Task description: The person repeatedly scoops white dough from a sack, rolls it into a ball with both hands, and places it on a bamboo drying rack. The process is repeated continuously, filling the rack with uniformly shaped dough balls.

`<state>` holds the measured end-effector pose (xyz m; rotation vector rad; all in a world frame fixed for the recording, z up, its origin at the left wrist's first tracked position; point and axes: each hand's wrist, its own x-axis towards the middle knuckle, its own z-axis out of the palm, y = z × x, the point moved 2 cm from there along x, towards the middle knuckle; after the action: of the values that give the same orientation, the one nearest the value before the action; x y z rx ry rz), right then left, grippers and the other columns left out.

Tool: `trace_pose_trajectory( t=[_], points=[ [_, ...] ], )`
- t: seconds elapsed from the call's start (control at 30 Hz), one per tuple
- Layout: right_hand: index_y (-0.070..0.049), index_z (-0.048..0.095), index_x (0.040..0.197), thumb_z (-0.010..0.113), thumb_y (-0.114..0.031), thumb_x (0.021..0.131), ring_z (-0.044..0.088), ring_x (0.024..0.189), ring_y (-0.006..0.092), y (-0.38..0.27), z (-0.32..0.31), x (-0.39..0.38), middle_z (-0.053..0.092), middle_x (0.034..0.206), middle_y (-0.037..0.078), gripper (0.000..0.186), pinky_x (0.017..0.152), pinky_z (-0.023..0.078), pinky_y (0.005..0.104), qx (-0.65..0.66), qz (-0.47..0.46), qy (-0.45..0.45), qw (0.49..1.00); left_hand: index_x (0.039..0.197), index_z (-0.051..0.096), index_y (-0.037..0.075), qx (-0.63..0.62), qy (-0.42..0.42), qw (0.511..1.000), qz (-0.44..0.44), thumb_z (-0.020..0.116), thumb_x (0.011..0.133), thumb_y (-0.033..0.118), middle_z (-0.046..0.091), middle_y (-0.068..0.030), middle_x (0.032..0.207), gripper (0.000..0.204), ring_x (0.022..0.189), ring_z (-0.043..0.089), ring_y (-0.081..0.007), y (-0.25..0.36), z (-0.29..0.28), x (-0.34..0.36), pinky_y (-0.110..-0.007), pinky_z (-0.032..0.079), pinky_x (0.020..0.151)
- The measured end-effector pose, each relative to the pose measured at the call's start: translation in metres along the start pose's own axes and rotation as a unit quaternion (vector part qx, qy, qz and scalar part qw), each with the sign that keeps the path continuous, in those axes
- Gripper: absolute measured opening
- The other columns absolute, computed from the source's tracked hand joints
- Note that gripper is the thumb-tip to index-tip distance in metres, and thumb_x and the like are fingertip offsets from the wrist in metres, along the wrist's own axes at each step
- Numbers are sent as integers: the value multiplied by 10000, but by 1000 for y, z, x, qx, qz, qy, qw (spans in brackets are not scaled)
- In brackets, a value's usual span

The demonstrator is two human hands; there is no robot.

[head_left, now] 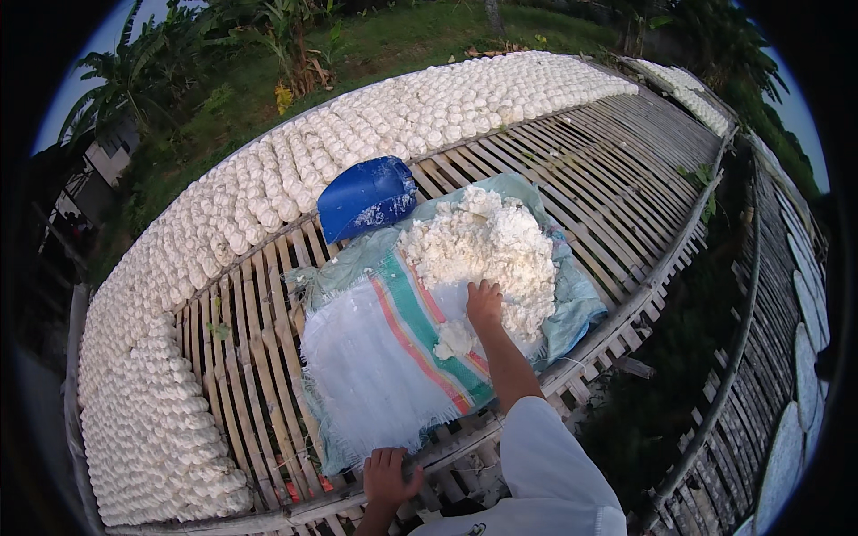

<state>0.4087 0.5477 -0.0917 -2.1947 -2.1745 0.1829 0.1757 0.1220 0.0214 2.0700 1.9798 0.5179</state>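
Observation:
My right hand [485, 305] reaches over a woven sack [371, 344] to the near edge of a heap of damp, crumbly white mash [483, 246]. Its fingers bend down into the mash, and their tips are partly hidden. A small loose lump of mash [455, 340] lies on the sack's striped part, left of my right forearm. My left hand [386, 478] rests at the near edge of the bamboo rack [259, 357], beside the sack's frayed corner. Its thumb is spread from its fingers, and it holds nothing.
A cut blue plastic container [366, 198] lies tilted behind the sack. Rows of white rounded clumps [268, 192] cover the rack's far and left sides. A bamboo rail [626, 308] bounds the rack on the right. Beyond a gap stands another slatted rack [742, 429] with pale flat rounds [786, 456].

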Motion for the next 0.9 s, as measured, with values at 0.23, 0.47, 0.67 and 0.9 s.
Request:
trace_pose_trajectory(
  t=[0.23, 0.47, 0.67, 0.9],
  points=[
    [-143, 716, 1259, 734, -479, 869, 642, 1242, 398, 60, -63, -6, 664, 1309, 190, 515, 1032, 537, 554, 141, -24, -34, 989, 1096, 693, 99, 4, 13, 1000, 5, 752, 829, 411, 665, -91, 1033, 415, 1031, 618, -311, 2, -2, 1, -466, 474, 862],
    [-146, 710, 1308, 653, -544, 937, 587, 1274, 441, 43, -22, -49, 590, 1427, 168, 547, 1030, 516, 616, -46, -64, -19, 997, 1073, 696, 93, -14, 31, 999, 11, 745, 823, 406, 660, -99, 1036, 404, 1034, 610, -312, 1, -2, 1, -462, 473, 865],
    [-102, 757, 1215, 786, -345, 918, 716, 965, 312, 71, -36, -44, 743, 1113, 138, 385, 871, 582, 479, 214, -78, 63, 972, 1062, 695, 94, -11, 30, 999, 10, 740, 825, 393, 647, -99, 1024, 384, 1032, 608, -315, 1, -3, 0, -458, 469, 850],
    [-85, 742, 1238, 729, -399, 1022, 685, 832, 176, 47, -76, -25, 753, 952, 39, 382, 725, 544, 332, 846, 134, -91, 507, 1060, 693, 85, -13, 42, 999, 22, 737, 831, 404, 648, -104, 1020, 396, 1022, 607, -318, 0, -2, -2, -461, 470, 844]
  ],
)
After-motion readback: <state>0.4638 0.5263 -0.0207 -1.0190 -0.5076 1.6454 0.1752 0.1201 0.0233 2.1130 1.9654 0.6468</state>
